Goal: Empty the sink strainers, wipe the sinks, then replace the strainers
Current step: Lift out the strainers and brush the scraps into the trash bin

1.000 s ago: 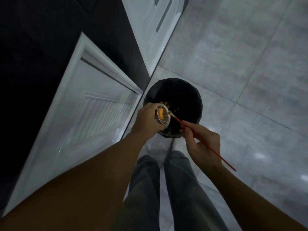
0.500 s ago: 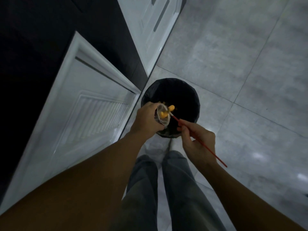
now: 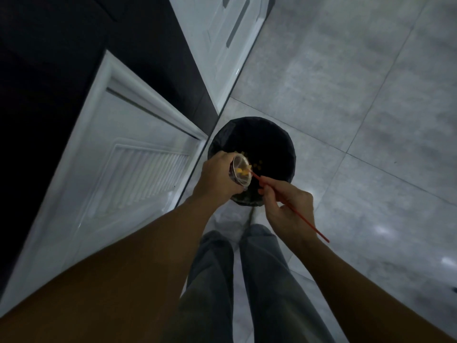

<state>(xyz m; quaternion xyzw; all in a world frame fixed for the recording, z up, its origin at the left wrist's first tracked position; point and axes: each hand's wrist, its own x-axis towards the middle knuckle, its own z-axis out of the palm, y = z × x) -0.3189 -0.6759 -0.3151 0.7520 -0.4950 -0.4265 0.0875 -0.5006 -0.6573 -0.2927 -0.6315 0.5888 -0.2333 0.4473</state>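
My left hand [image 3: 216,178] grips a round metal sink strainer [image 3: 241,173], tilted on its side over the near rim of a black-lined trash bin [image 3: 252,159]. Yellow food scraps sit inside the strainer. A thin red stick [image 3: 291,207] is pinched in my right hand [image 3: 288,210], its tip reaching into the strainer's mouth among the scraps. A few yellow bits [image 3: 257,165] lie inside the bin, below the strainer.
An open white cabinet door [image 3: 118,169] with louvered panel stands to the left of the bin. Dark cabinet interior lies beyond it, and another white door [image 3: 222,43] sits further back. Grey tiled floor [image 3: 358,107] spreads right. My grey-trousered legs [image 3: 242,280] stand just behind the bin.
The stick has worked scraps out of the strainer: a yellow piece that hung at the rim half a second ago has gone, and yellow bits now show in the bin. Hands barely shifted.
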